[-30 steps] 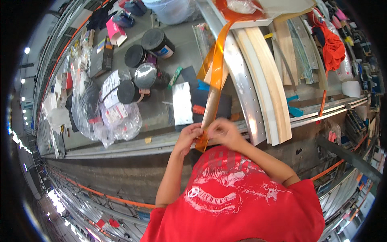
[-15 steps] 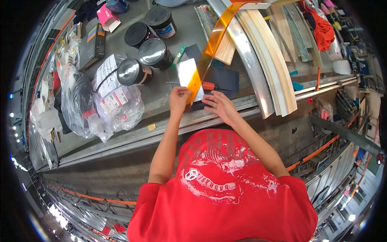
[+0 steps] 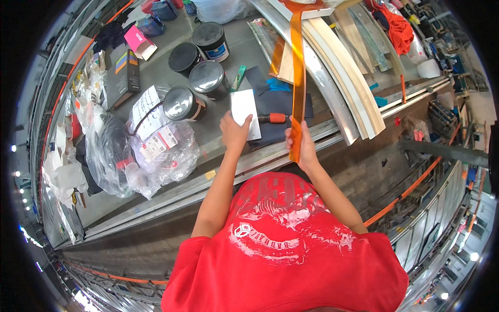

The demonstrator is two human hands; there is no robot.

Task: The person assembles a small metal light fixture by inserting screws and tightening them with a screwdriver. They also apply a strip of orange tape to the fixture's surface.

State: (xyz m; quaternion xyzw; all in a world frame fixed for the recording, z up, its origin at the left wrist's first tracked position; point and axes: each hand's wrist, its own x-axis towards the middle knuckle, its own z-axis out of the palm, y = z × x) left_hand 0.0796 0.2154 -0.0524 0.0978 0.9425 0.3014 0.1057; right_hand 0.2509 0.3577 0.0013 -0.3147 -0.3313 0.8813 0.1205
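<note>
My right hand (image 3: 303,144) is closed round the lower end of a long, see-through orange film strip (image 3: 297,73). The strip runs up to a white box (image 3: 317,11) at the far edge of the view. My left hand (image 3: 236,131) grips the lower left edge of a white rectangular sheet (image 3: 244,106), thumb on top and fingers along the side. Under and beside the sheet lie dark flat sheets (image 3: 304,105). Between my hands is a screwdriver with an orange-red handle (image 3: 275,118). A green utility knife (image 3: 238,78) lies just beyond the white sheet.
Several black lidded tubs (image 3: 208,78) stand left of centre. Plastic-wrapped packages (image 3: 166,151), a black box (image 3: 123,78) and a pink box (image 3: 139,42) sit further left. To the right are a curved metal strip (image 3: 325,78) and pale curved boards (image 3: 358,93). A metal rail edges the bench.
My left hand has let go of the orange strip and taken the white sheet. My right hand, open before, now holds the strip, whose lower end has swung right.
</note>
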